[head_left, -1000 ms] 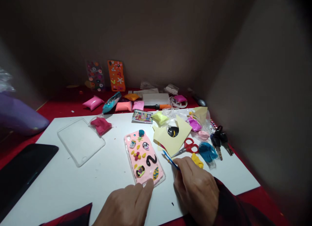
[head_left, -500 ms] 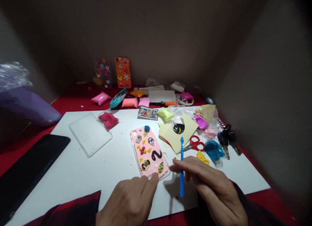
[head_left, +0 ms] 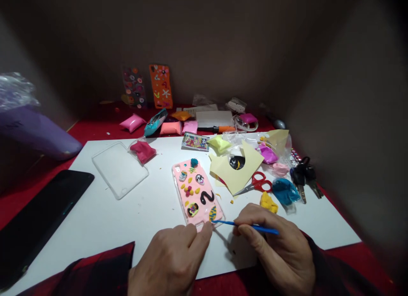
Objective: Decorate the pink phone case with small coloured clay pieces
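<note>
A pink phone case [head_left: 194, 186] with clear edges lies on the white board [head_left: 153, 228], decorated with small clay pieces. Its near edge is pinned by the fingertips of my left hand [head_left: 172, 257], which is closed. In my right hand [head_left: 277, 245] I grip a slim blue modelling tool [head_left: 261, 229], pinched between thumb and fingers and lying nearly level. The tool's tip meets the blue-and-yellow striped clay oval [head_left: 212, 213] at the case's near right corner. Close to my right hand sits a lump of yellow clay [head_left: 268, 202].
Red-handled scissors [head_left: 256, 183] rest by torn yellow paper [head_left: 231, 177], with a blue clay packet [head_left: 286, 191] and keys [head_left: 299, 181] farther right. Left are a clear case [head_left: 119, 197], a magenta packet [head_left: 143, 151] and a black phone [head_left: 47, 223]. Behind stands an orange case [head_left: 161, 86].
The blue tool has swung from upright to nearly level, its tip now down at the striped oval. My left hand stays at the case's near edge. The view has shifted slightly.
</note>
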The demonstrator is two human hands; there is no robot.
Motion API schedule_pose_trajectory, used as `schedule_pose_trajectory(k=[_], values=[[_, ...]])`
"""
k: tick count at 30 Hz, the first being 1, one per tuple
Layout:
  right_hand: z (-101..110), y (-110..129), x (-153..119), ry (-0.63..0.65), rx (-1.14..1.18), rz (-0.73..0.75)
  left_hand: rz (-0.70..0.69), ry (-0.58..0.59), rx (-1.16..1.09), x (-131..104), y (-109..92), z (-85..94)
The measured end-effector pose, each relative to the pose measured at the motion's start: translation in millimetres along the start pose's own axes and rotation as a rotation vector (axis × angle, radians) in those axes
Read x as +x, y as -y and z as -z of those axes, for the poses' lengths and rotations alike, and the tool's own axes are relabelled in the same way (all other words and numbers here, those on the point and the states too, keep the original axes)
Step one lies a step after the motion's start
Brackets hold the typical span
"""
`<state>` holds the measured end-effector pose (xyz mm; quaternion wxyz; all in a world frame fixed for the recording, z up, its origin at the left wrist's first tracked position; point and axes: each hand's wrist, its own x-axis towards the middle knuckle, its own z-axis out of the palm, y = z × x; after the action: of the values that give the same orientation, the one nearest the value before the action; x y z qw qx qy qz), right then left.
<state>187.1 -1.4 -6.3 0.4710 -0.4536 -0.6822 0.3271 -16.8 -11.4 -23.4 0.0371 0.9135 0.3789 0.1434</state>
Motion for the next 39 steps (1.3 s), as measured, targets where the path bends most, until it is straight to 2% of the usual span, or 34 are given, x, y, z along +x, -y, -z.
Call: schedule_pose_trajectory(k=[7,16,28,32,39], values=[[-0.5,-0.9,-5.0,-0.082,0.075,-0.167,0.003,-0.011,0.011,1.3,0.4,1.4],[1.8,-16.6,-2.6,-0.031,0.103,-0.365,0.016,-0.037,0.037,0.6,0.6,0.9],[-1.8,-15.2,4.6,-0.036,0.21,-0.422,0.014,-0.09,0.071,3.7,-1.4,3.7],[-3.2,-14.9,4.2,-0.065,0.228,-0.42,0.032,-0.077,0.078,3.3,-1.4,2.4],[-1.9,-13.6,5.8,-0.033,0.182,-0.417,0.003,-0.06,0.057,2.0,-1.4,3.5]])
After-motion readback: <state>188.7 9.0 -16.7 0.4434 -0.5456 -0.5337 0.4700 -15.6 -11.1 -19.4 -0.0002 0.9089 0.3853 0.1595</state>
